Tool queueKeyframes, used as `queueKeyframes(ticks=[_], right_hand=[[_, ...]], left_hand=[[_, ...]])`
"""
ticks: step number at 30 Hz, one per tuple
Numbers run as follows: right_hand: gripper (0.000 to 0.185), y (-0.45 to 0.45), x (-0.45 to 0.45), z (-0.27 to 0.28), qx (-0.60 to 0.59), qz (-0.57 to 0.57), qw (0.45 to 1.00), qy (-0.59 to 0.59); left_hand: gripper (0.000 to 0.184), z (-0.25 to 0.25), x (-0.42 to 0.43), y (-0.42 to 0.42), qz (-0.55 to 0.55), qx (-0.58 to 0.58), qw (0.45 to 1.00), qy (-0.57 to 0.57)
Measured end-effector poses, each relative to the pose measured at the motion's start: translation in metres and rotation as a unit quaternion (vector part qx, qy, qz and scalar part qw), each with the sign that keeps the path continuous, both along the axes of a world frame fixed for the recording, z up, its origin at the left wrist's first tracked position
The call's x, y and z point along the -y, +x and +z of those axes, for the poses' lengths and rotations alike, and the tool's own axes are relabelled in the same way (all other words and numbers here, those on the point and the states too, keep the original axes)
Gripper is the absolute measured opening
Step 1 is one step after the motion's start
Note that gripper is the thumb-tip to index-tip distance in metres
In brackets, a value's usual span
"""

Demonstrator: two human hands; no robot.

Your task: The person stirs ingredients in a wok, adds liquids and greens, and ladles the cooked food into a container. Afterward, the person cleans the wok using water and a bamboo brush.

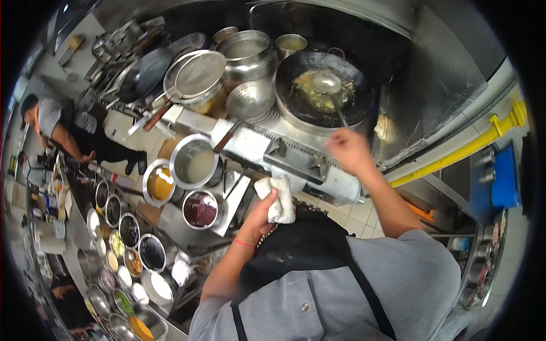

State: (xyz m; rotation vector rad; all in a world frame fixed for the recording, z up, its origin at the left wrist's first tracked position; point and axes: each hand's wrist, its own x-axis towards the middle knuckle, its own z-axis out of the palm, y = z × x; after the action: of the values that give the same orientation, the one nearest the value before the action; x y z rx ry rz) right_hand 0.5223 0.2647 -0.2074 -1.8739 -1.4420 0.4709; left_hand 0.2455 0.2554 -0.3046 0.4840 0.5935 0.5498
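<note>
Two hands work here: the left hand [263, 211] clasps one folded white cloth [282, 199], thumb pressed over it, and the right hand [351, 152], blurred, has its fingers curled at the handle end of one ladle [327, 83]. That ladle's bowl sits inside one dark wok [287, 77], among yellowish food [310, 96], on the range. Left of the wok are one perforated strainer [250, 100], one large steel pot [245, 48] and one smaller pot [291, 44]. Nearer the left hand, three vessels stand close together: one of pale liquid [197, 165], one of orange liquid [161, 184], one of dark red liquid [200, 209]. Four pots of dark contents [129, 230] line the counter beyond. One co-worker [60, 122] stands at the far left.
</note>
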Motion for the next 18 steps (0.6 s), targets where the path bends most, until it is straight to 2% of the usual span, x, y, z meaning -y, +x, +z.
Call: queueKeyframes(ticks=[2, 3, 4, 5, 6, 7, 8, 10, 11, 12, 13, 14, 16, 17, 18], right_hand=[[0.049, 0.087, -0.017, -0.029, 0.040, -0.179, 0.982, -0.045], [0.049, 0.114, -0.023, -0.055, 0.039, -0.186, 0.981, -0.042], [0.060, 0.137, -0.027, -0.085, -0.256, -0.219, 0.930, -0.148], [0.070, 0.152, -0.031, -0.103, -0.525, -0.227, 0.785, -0.237], [0.077, 0.147, -0.033, -0.110, -0.736, -0.094, 0.640, -0.200], [0.066, 0.140, -0.041, -0.122, -0.815, -0.014, 0.560, -0.149], [0.048, 0.141, -0.053, -0.131, -0.829, 0.024, 0.547, -0.117], [0.028, 0.152, -0.070, -0.136, -0.840, 0.005, 0.535, -0.087], [0.028, 0.153, -0.070, -0.131, -0.840, 0.003, 0.536, -0.088], [0.022, 0.150, -0.066, -0.119, -0.653, -0.052, 0.746, -0.119], [0.018, 0.146, -0.062, -0.107, -0.412, -0.103, 0.895, -0.138], [0.018, 0.137, -0.053, -0.096, -0.408, -0.104, 0.897, -0.134], [0.018, 0.119, -0.029, -0.083, -0.254, -0.137, 0.954, -0.080], [0.018, 0.123, -0.027, -0.082, -0.248, -0.141, 0.955, -0.081], [0.017, 0.131, -0.025, -0.079, -0.241, -0.128, 0.953, -0.130]], left_hand=[[0.053, -0.001, -0.019, 0.019, 0.016, -0.016, 0.999, -0.033], [0.053, -0.005, -0.028, 0.028, 0.022, -0.027, 0.999, -0.041], [0.053, -0.008, -0.039, 0.040, 0.016, -0.026, 0.999, -0.039], [0.051, -0.011, -0.049, 0.050, 0.021, -0.033, 0.998, -0.052], [0.049, -0.015, -0.058, 0.061, 0.028, -0.038, 0.997, -0.063], [0.046, -0.025, -0.072, 0.077, 0.042, -0.070, 0.995, -0.063], [0.040, -0.031, -0.087, 0.092, 0.037, -0.057, 0.996, -0.060], [0.039, -0.040, -0.117, 0.128, 0.075, -0.098, 0.990, -0.071], [0.037, -0.043, -0.133, 0.143, 0.061, -0.091, 0.991, -0.082], [0.035, -0.036, -0.150, 0.158, 0.046, -0.082, 0.992, -0.089], [0.038, -0.030, -0.162, 0.169, 0.014, -0.063, 0.995, -0.082], [0.042, -0.008, -0.173, 0.179, 0.013, -0.052, 0.994, -0.092], [0.043, 0.013, -0.193, 0.196, 0.031, 0.026, 0.992, -0.120], [0.038, 0.022, -0.202, 0.200, 0.027, 0.004, 0.987, -0.160], [0.038, 0.002, -0.210, 0.208, 0.024, 0.011, 0.987, -0.162]])
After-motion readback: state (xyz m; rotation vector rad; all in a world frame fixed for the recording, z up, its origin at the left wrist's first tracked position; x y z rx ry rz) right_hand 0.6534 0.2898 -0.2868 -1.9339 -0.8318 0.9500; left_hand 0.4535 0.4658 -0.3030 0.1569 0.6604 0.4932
